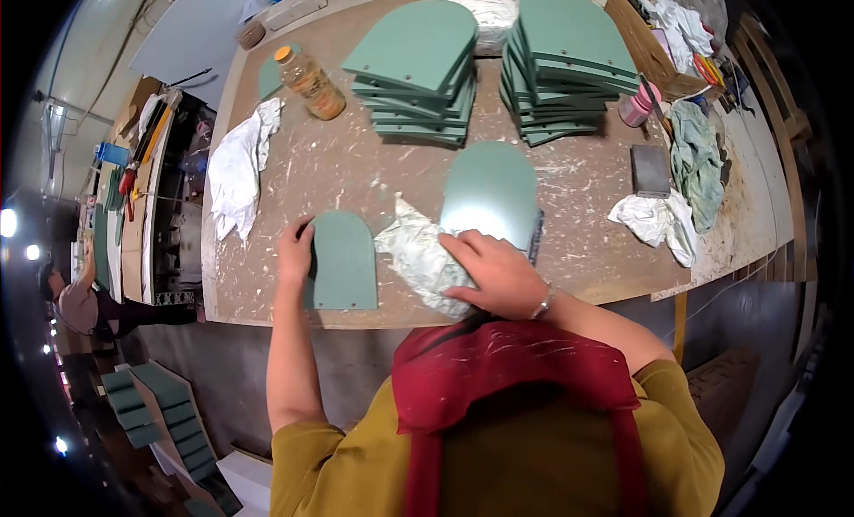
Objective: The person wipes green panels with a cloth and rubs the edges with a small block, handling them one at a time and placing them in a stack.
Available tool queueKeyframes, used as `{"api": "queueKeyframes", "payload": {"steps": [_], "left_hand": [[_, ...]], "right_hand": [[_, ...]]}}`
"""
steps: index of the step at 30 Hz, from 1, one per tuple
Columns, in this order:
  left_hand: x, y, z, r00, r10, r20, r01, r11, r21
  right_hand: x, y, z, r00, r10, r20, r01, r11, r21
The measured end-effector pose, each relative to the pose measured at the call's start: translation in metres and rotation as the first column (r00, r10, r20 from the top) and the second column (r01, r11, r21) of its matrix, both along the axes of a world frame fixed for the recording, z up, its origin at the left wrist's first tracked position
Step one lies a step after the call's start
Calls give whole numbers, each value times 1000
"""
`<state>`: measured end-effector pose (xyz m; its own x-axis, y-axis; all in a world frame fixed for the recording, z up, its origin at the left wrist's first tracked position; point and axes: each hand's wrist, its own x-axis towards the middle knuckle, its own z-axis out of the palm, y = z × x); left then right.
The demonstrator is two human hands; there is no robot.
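Observation:
With my left hand [296, 246] I grip the left edge of a small green arched panel [343, 259], its rounded end away from me and small holes along its straight near edge. My right hand [500, 272] is closed on a crumpled white cloth [418, 254], which spreads to the left of the hand toward the small panel. Just beyond that hand lies a larger, shiny green arched panel [489, 186]. Its near end is hidden by my hand and the cloth. A dark, narrow object [536, 235] shows along its right edge.
Two stacks of green arched panels, a left stack [416, 50] and a right stack [569, 41], stand at the back. A glass bottle [311, 85], another white cloth [245, 170], a pink bottle [637, 106] and a dark block [650, 171] are around the worktable [294, 170]. Another person [82, 303] is far left.

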<state>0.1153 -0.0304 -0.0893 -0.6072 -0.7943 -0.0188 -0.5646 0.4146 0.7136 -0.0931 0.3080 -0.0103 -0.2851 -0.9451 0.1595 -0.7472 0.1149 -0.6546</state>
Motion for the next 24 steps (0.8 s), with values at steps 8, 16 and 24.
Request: {"api": "queueKeyframes", "payload": {"steps": [8,16,24], "left_hand": [[-13,32,34,981,-97,-171,112,990,82],[-46,58,28,893,-299,-337,428,795,430],[-123,125,40,691,-705,-160,654,704,-277]], "right_hand": [[1,0,35,904,-165,394,139,986,94],[-31,155,92,456,-634,624,827,561,-34],[5,102,-7,745,-609,-273,655,744,129]]}}
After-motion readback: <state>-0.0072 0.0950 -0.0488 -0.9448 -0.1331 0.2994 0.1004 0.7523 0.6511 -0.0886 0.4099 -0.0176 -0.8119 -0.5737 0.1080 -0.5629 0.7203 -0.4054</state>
